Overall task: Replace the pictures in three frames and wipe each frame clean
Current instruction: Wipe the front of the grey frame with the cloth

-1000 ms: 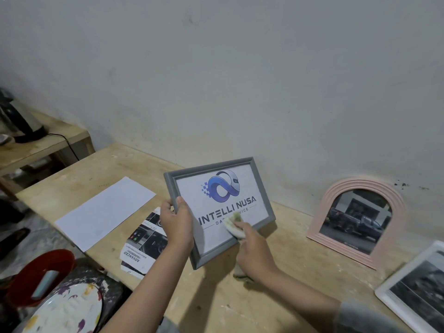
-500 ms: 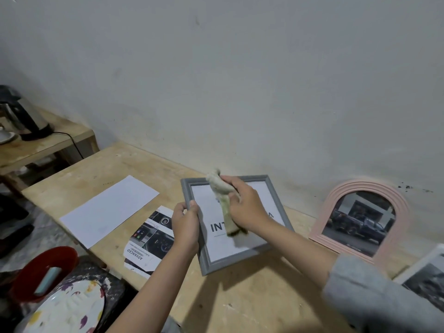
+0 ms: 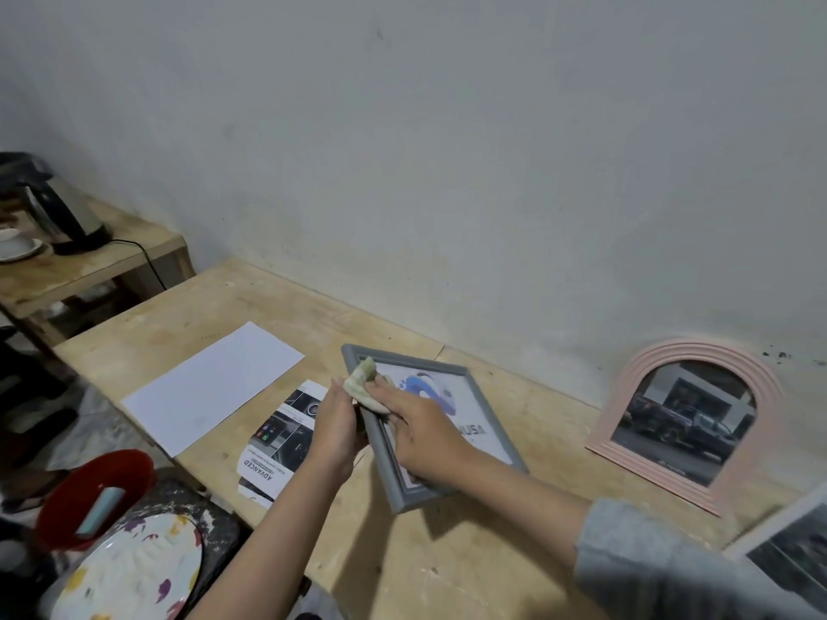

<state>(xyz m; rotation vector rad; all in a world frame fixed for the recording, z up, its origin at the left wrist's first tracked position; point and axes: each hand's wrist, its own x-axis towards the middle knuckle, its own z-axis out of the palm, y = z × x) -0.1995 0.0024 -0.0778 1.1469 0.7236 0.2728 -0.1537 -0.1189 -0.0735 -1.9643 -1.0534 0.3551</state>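
Over the wooden counter [image 3: 470, 561], the left hand [image 3: 335, 434] holds the grey frame [image 3: 505, 445] by its left edge while the right hand [image 3: 425, 436] presses a crumpled cloth [image 3: 364, 384] against its upper left corner.

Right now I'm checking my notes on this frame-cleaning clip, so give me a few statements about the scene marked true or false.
1. The right hand presses a cloth against the grey frame. True.
2. The left hand rests flat on the white sheet. False: it grips the grey frame's left edge.
3. The pink arched frame leans against the wall. True.
4. The pink arched frame holds no picture. False: it shows a street photo with vehicles.
5. A printed brochure lies on the table to the left of the grey frame. True.
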